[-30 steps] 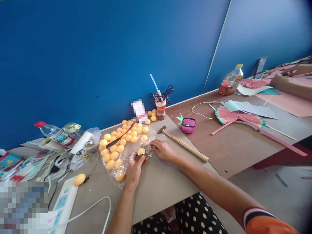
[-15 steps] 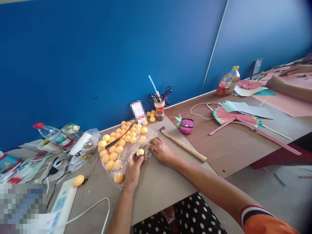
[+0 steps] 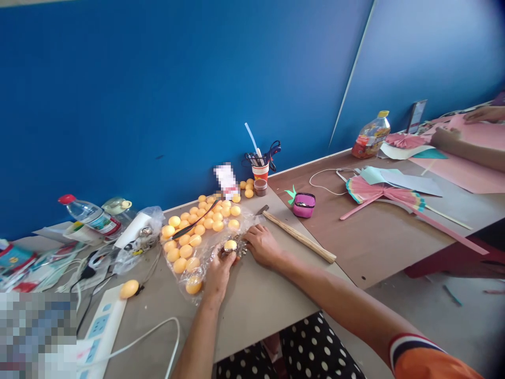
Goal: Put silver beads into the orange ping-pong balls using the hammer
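Observation:
My left hand (image 3: 219, 271) is closed around a yellow-orange ball (image 3: 230, 246) with shiny metallic bits about its lower part. Just to the right, my right hand (image 3: 262, 243) reaches with bent fingers into a small heap of shiny silvery pieces (image 3: 241, 246); whether its fingertips pinch any is too small to see. Under and beyond both hands spreads a clear plastic bag (image 3: 205, 258), with several yellow-orange balls (image 3: 195, 240) on or in it. A black strap (image 3: 189, 227) lies across them.
A wooden-handled hammer (image 3: 299, 237) lies right of my hands, near a purple pouch (image 3: 303, 205). A paper cup of tools (image 3: 260, 171) stands by the wall. Left are a power strip (image 3: 98, 329), cables and a bottle (image 3: 92, 217). Pink paper fans (image 3: 379, 192) and another person's arm (image 3: 469, 150) are right.
My right hand has shifted slightly, its fingers now lower over the silvery pieces. My left hand keeps the ball in almost the same place. The view has tilted a little.

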### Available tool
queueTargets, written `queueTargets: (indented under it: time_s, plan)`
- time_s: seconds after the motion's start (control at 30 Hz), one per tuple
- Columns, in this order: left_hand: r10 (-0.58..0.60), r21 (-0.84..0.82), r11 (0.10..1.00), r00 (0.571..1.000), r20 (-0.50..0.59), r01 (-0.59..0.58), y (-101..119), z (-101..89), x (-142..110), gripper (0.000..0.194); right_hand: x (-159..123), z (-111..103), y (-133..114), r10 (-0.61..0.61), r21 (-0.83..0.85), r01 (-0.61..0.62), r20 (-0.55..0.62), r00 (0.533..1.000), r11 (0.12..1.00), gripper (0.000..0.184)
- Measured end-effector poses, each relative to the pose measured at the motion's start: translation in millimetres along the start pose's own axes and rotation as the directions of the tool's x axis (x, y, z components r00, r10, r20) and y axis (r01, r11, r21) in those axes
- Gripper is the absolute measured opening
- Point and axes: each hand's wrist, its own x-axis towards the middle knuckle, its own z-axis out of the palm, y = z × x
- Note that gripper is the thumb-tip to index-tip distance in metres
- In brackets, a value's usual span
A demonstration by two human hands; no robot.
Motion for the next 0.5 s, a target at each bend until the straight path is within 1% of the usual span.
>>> queueTargets:
  time_s: [0.13,0.33,0.5]
  plan:
    - [-0.002,-0.014,1.000,1.000,0.005,0.002,0.8,0.2,-0.7,0.045,-0.1,-0.1,0.7,0.032,0.002,-0.032,0.025,0.999,0.999,0.010]
    - [0.000,0.007,1.000,0.999,0.037,0.000,-2.6,-2.4,-0.3,0.048,-3.0,-5.4,7.2,0.025,0.027,-0.024,-0.030,0.999,0.999,0.009]
    - [0.011,-0.044,0.999,0.998,0.062,-0.009,-4.3,-3.5,-0.6,0.049,-3.6,-7.1,6.4,0.034,-0.021,-0.034,0.013,0.999,0.999,0.008]
